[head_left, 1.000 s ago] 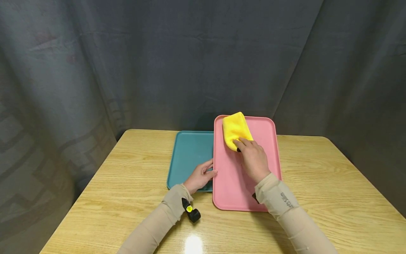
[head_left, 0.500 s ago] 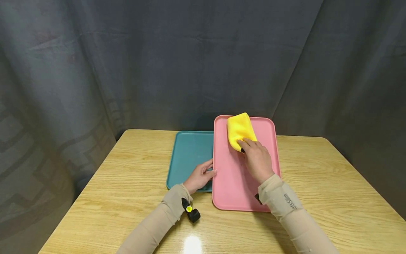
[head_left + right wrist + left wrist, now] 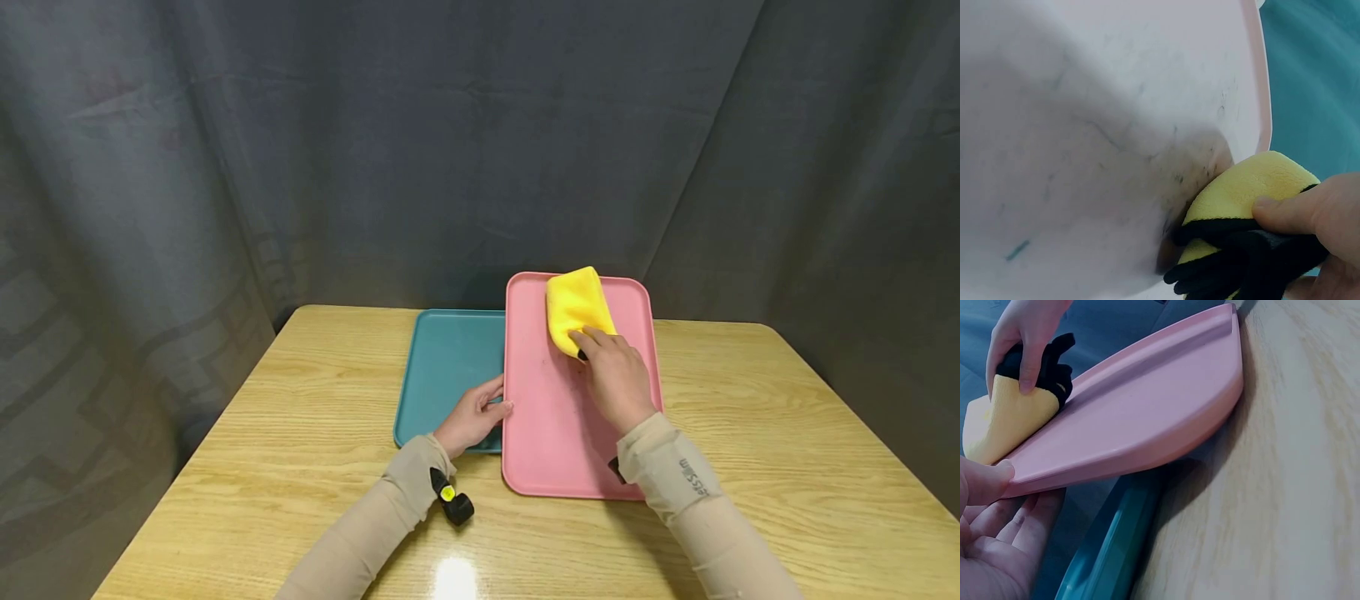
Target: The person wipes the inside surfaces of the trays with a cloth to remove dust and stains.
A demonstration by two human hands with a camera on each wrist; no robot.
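My left hand (image 3: 472, 417) pinches the left rim of a pink tray (image 3: 540, 450), thumb on top and fingers beneath, as the left wrist view shows. That tray is raised at this side, partly over a teal tray (image 3: 450, 358). My right hand (image 3: 617, 379) grips a folded yellow cloth (image 3: 577, 304) with black edging, which lies against the far part of the pink tray. In the right wrist view the thumb presses on the cloth (image 3: 1247, 187), and small dark specks and thin marks show on the tray surface (image 3: 1110, 125). The tray's underside is hidden.
Both trays are on a light wooden table (image 3: 300, 417). A dark grey curtain (image 3: 450, 167) hangs behind the table and along its sides. A black wrist camera (image 3: 456, 504) sits on the left sleeve, just above the tabletop.
My right hand has slid the yellow cloth to the right across the far part of the pink tray. The left hand and both trays have stayed nearly still.
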